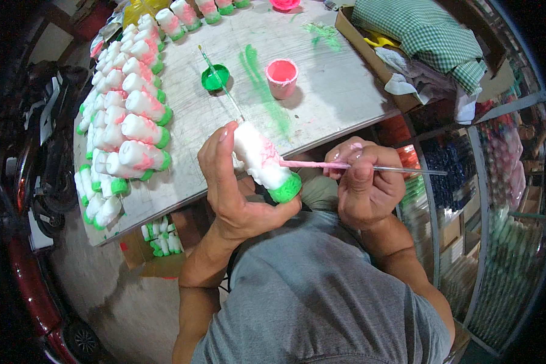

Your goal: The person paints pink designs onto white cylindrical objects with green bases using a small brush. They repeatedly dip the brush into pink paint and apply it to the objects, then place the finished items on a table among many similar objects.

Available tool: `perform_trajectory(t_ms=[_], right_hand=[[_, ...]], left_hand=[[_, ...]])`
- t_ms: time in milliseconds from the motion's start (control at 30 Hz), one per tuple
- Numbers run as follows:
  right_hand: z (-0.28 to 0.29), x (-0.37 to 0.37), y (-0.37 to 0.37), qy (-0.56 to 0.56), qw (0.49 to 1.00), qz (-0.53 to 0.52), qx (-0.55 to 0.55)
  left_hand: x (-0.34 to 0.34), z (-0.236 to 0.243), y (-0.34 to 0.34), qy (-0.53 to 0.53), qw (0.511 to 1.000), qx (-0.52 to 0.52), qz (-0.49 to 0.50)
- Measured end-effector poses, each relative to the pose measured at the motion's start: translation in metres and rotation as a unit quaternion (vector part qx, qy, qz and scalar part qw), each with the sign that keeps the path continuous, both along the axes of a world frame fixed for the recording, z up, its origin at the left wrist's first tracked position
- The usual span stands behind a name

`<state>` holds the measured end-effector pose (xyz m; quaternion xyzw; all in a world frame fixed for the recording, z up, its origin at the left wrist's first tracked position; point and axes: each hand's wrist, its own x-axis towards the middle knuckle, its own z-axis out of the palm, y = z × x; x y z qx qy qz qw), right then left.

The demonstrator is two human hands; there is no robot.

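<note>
My left hand (227, 203) grips a white moulded cylinder (252, 151) with a green base and a raised, pink-painted patch, tilted over the table's front edge. My right hand (370, 191) pinches a slim clear-handled paintbrush (312, 164), coated pink toward its tip, which touches that patch. Behind them stands a cup of pink paint (281, 85). Left of it a small green paint dish (214, 84) has a second brush (224, 91) lying across it; that brush's lower end is hidden behind the piece.
Rows of similar pieces (141, 130) line the left of the table (327, 97). An open carton (382, 67) with checked cloth stands back right; another (133, 255) holds pieces below. A pink container (285, 3) sits at the back. Shelving (479, 230) is right, vehicles (33, 285) left.
</note>
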<state>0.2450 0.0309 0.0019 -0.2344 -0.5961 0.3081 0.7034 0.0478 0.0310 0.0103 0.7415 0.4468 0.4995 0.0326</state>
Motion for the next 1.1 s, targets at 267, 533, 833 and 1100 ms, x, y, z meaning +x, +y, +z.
perform_trajectory(t_ms=[267,533,833,1100], right_hand=[[0.000,-0.020,-0.007,0.094,0.991,0.064,-0.072],[0.001,-0.048,-0.016,0.082,0.994,0.058,-0.049],[0.003,-0.050,-0.018,0.020,0.999,0.038,-0.006],[0.004,-0.047,-0.020,-0.015,1.000,0.007,-0.010]], left_hand=[[-0.020,-0.018,0.002,-0.083,0.993,0.016,-0.082],[-0.040,-0.016,-0.006,-0.082,0.993,0.019,-0.085],[-0.046,-0.011,-0.012,-0.052,0.997,0.008,-0.060],[-0.046,-0.009,-0.011,-0.003,0.998,0.039,-0.041]])
